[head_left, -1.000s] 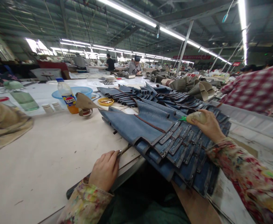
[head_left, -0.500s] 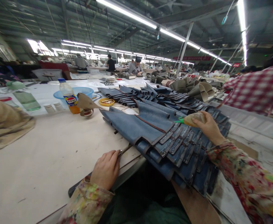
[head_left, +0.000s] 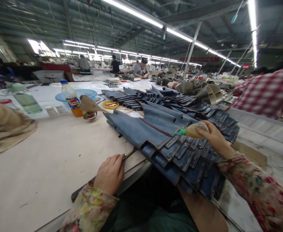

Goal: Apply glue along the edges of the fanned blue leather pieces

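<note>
My right hand (head_left: 214,137) is closed around a squeeze bottle of glue (head_left: 192,129) with a green nozzle, tip pointing left over a fanned stack of blue leather pieces (head_left: 161,129). My left hand (head_left: 110,174) rests at the near table edge, fingers curled on a thin metal tool (head_left: 128,155) that points toward the stack. The blue pieces overlap like shingles, their narrow tabs (head_left: 187,151) shiny.
On the white table (head_left: 47,154) stand an orange drink bottle (head_left: 70,98), a blue basin (head_left: 85,94), a yellow dish (head_left: 110,104) and a tan cloth (head_left: 6,127). A person in a red plaid shirt (head_left: 267,91) works at right. More people sit far back.
My right hand with the glue bottle has moved left and down along the blue tabs. My left hand has stayed put.
</note>
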A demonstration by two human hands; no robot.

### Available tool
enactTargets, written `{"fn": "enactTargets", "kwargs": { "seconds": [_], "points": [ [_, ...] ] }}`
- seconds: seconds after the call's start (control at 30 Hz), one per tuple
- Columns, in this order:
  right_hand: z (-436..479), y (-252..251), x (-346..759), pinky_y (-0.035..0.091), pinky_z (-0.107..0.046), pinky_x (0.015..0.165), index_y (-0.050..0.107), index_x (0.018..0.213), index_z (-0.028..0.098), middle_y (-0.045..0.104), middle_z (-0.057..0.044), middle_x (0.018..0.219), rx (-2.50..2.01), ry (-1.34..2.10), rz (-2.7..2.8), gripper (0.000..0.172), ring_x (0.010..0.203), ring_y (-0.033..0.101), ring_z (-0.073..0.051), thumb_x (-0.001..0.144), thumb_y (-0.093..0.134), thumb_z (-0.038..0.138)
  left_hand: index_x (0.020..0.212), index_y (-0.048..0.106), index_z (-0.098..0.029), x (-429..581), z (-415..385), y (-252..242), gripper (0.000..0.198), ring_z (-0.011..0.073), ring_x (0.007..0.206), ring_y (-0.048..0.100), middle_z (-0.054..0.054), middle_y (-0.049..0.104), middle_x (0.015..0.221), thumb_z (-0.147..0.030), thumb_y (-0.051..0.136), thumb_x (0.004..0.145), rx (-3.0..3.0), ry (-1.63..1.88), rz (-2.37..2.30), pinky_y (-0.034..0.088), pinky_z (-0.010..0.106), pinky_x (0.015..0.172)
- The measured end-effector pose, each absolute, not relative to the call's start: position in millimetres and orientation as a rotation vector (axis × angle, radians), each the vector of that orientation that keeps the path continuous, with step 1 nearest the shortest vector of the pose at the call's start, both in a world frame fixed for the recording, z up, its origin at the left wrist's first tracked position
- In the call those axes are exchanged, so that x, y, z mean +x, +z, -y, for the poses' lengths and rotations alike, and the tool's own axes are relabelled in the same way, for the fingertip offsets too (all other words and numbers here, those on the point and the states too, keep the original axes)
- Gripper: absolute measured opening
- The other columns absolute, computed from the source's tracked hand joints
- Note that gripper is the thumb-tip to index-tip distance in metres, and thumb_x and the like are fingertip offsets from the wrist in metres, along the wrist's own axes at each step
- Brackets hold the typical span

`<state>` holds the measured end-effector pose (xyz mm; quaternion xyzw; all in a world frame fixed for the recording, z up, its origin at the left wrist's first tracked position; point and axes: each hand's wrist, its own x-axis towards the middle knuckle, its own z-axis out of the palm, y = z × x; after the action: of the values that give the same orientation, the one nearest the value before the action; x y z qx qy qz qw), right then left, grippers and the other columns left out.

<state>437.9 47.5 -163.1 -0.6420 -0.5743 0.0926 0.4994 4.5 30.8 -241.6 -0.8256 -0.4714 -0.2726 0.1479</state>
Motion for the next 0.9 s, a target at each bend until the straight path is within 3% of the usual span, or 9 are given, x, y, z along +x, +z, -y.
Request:
{"fn": "enactTargets", "kwargs": {
  "seconds": [0.2,0.9],
  "points": [
    [-48.8,-158.3,434.9,0.044,-0.047,0.088,0.052,0.11,0.02,0.057,-0.008,0.104,-1.602,0.078,1.387,0.055,0.096,0.055,-0.028,0.068,0.064,0.054,0.11,0.055,-0.016,4.4,-29.4,-240.4,0.026,0.0204,0.087,0.055,0.005,0.062,0.099,-0.024,0.048,0.086,-2.37,-0.775,1.362,0.043,0.033,0.073],
    [-22.4,-150.6,392.5,0.045,-0.043,0.087,0.05,0.11,0.021,0.057,-0.006,0.103,-1.496,0.255,1.425,0.052,0.094,0.055,-0.026,0.07,0.064,0.051,0.111,0.055,-0.015,3.7,-31.0,-242.9,0.027,0.0208,0.088,0.054,0.006,0.061,0.1,-0.025,0.047,0.087,-2.383,-0.779,1.376,0.043,0.034,0.075]
  ]
}}
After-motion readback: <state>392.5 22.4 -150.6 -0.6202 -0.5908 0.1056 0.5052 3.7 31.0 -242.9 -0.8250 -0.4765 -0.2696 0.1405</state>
